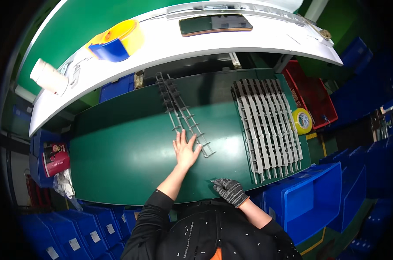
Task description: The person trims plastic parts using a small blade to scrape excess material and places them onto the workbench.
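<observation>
My bare left hand point(187, 152) lies over the green tabletop point(118, 164) with its fingers spread. Its fingertips touch or nearly touch the near part of two thin metal racks with short crosspieces point(179, 106), lying side by side and slanting toward the table's far edge. My right hand point(231, 191), in a dark grey knitted glove, is at the near edge of the table. Its fingers are curled together, and a small pointed tip shows beyond them; what it belongs to is hidden. To the right, several similar grey metal strips point(268, 128) lie in a row, close together.
Across the back runs a white shelf point(157, 52) with a phone point(216, 24), a yellow-and-blue tape roll point(118, 41) and a white bottle point(49, 77). Yellow tape point(301, 121) sits by the strips, near a red bin point(311, 93). Blue bins point(311, 201) stand nearby.
</observation>
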`<state>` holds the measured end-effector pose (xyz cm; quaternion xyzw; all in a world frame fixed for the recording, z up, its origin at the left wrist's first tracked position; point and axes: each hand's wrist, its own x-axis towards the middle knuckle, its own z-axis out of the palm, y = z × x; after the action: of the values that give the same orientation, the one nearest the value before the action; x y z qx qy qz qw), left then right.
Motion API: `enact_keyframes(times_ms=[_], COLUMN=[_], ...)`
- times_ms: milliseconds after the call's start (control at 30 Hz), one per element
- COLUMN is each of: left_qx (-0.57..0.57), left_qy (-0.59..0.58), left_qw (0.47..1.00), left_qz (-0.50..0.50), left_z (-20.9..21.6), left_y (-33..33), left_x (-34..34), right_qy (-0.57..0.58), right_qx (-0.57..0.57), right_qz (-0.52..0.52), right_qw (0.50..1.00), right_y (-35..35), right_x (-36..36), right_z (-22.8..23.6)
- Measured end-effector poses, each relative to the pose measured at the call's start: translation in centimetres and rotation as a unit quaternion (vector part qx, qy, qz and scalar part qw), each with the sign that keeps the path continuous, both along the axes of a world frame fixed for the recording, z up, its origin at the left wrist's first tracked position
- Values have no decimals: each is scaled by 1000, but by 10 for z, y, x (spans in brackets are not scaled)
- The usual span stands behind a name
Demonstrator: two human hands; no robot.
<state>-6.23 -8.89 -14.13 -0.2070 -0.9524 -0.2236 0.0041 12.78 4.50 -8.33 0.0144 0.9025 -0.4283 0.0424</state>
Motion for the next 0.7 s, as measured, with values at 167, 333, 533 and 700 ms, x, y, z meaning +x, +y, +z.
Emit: enact_keyframes(times_ms=[167,333,533,700], left_qx=[28,67,114,-11], left_qy=[-27,-18,-163,-124], left_qw=[999,998,964,977], left_qz=[-14,-2,177,175], left_z=[3,22,9,-5], left_y=[-24,-87,-90,-73], left_x=[55,112,38,23], right_qy=[50,-236,-291,-276], right_qx=[19,-464,-392,-383], right_qz=[32,-216,-184,-178], right_qw=[998,826,853,863], right_y=[-10,-13,-15,-22], right_x=[10,26,27,12], right_z=[-12,-19,-10,-1])
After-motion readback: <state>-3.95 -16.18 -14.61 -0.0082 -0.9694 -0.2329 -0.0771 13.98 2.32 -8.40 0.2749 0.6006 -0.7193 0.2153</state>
